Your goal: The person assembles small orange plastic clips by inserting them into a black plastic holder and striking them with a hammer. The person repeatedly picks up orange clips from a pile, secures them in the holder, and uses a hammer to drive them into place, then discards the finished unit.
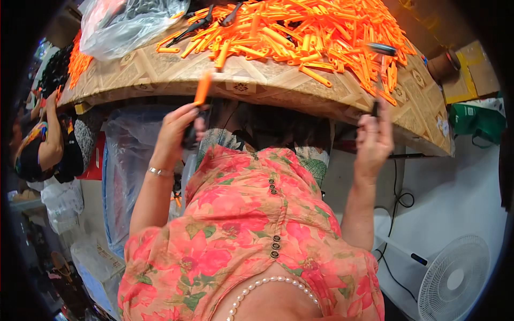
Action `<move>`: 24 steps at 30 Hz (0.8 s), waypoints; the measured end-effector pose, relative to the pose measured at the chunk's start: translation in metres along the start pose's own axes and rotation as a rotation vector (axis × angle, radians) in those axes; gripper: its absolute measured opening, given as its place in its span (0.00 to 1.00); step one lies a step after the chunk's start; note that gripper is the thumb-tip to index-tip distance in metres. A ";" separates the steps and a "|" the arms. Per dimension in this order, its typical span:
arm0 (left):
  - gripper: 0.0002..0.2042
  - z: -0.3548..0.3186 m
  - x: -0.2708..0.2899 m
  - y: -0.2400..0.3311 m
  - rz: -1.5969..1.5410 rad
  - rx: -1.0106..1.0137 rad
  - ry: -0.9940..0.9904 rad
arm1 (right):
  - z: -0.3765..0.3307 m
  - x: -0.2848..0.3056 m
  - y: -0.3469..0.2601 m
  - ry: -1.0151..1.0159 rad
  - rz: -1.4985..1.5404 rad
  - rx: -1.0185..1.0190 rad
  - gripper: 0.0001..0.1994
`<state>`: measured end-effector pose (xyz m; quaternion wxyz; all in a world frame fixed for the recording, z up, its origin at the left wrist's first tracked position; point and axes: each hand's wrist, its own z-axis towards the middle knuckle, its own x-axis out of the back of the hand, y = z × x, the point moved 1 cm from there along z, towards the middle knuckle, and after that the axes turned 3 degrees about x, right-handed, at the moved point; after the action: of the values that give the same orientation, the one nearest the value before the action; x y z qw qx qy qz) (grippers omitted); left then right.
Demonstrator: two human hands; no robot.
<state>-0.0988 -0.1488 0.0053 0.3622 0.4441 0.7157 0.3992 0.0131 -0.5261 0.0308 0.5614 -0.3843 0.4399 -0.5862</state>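
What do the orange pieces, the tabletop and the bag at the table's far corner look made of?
Orange pieces: likely moulded plastic, uniform colour, matte with slight sheen.
Tabletop: patterned tan covering, perhaps vinyl or laminate; printed woven look.
Bag: thin clear plastic film, crinkled, glossy highlights.

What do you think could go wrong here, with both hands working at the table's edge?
The left hand holds an orange plastic piece over open floor, so a slip would likely drop it out of reach. The pile of orange pieces spreads close to the table edge; a nudge might spill some. The right hand pinches a small dark part, easily lost.
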 end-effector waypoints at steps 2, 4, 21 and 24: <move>0.16 -0.011 0.053 -0.025 -0.234 -0.057 0.086 | 0.017 0.032 0.003 0.211 -0.076 0.014 0.24; 0.16 -0.027 0.104 -0.055 -0.322 -0.108 0.327 | 0.042 0.069 0.017 0.300 -0.198 0.067 0.24; 0.20 0.007 0.039 0.006 0.715 -0.780 0.560 | 0.142 0.177 0.085 0.076 -1.520 0.099 0.25; 0.18 0.038 -0.019 0.033 0.890 -0.929 0.544 | 0.136 0.163 0.077 0.063 -1.583 0.107 0.24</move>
<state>-0.0473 -0.1476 0.0219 0.1244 0.3784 0.2862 0.8714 0.1544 -0.6989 -0.0055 -0.0171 -0.5386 0.0230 -0.8421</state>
